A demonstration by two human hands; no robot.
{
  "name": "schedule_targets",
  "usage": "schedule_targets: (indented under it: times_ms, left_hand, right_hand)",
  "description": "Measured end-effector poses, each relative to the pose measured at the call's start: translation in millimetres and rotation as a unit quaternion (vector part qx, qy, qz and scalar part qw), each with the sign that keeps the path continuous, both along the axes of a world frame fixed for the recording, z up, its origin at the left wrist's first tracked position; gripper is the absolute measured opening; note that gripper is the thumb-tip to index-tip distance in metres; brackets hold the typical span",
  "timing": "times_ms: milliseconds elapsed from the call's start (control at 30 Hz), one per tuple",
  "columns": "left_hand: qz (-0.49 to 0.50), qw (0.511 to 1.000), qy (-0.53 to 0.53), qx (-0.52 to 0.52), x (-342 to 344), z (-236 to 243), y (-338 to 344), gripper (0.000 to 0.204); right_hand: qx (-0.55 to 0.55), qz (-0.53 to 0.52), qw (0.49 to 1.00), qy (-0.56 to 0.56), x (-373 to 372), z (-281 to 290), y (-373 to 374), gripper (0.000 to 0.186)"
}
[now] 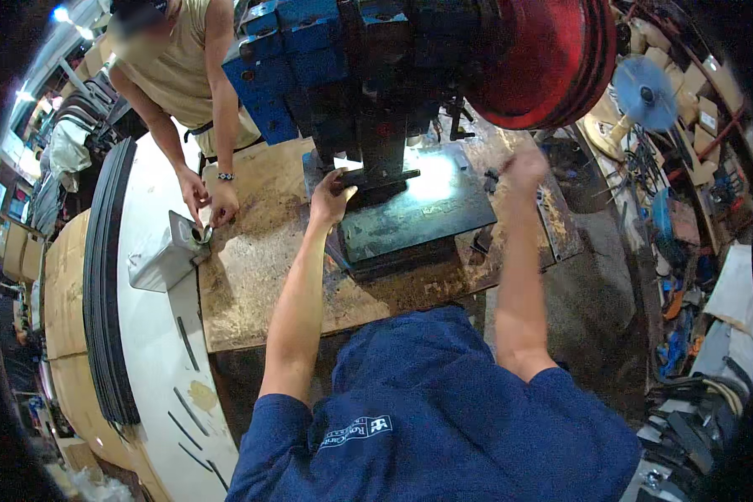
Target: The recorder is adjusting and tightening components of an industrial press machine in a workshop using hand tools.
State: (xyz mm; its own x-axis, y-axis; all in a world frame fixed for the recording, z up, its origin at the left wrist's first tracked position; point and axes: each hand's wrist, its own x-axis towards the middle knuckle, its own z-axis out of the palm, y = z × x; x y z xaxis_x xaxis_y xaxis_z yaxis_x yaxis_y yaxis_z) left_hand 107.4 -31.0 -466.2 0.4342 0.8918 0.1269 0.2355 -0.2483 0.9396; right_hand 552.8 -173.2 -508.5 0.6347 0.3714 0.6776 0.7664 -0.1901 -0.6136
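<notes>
A blue press (276, 84) with a red flywheel (531, 58) stands over a dark metal plate (418, 238) lit by a lamp. My left hand (333, 194) is at the lower tool of the press, left of the lit area, its fingers curled round something I cannot make out beside a dark bar (393, 174). My right hand (523, 171) is raised right of the plate, smeared by motion, so its fingers are unclear. Small dark pieces (482, 243) lie on the worn wooden bench (259, 309) near the plate.
At the left, a co-worker's hands (205, 201) hold a small piece at a grey metal box (155, 263). Long dark strips (109, 276) lie along a white table (155, 351). A blue fan (644, 92) and cluttered shelving (686, 209) stand at the right.
</notes>
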Motion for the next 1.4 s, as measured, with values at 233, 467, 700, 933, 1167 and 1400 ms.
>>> schedule_targets:
  times_ms: [233,467,700,933,1167,1400]
  left_hand:
    - [0.001,0.998,-0.067,0.01,-36,-33,14,0.043]
    - [0.001,0.999,-0.027,0.024,-31,4,-7,0.042]
    - [-0.038,0.995,-0.09,0.001,-39,-35,18,0.04]
    - [-0.055,0.99,-0.128,-0.037,-34,-19,5,0.041]
    - [-0.063,0.995,-0.074,-0.039,-35,-14,1,0.042]
    - [-0.063,0.99,-0.108,-0.058,-32,-5,1,0.039]
  right_hand:
    - [0.139,0.278,0.943,0.119,-148,403,-17,0.062]
    - [0.141,0.229,0.962,-0.042,-168,384,-16,0.067]
    - [0.27,0.17,0.947,0.041,-156,274,-7,0.063]
    - [0.306,0.348,0.857,0.226,-156,326,-16,0.056]
    - [0.076,0.05,0.977,0.19,-28,330,-1,0.056]
    - [0.367,0.289,0.883,0.05,-138,283,-6,0.058]
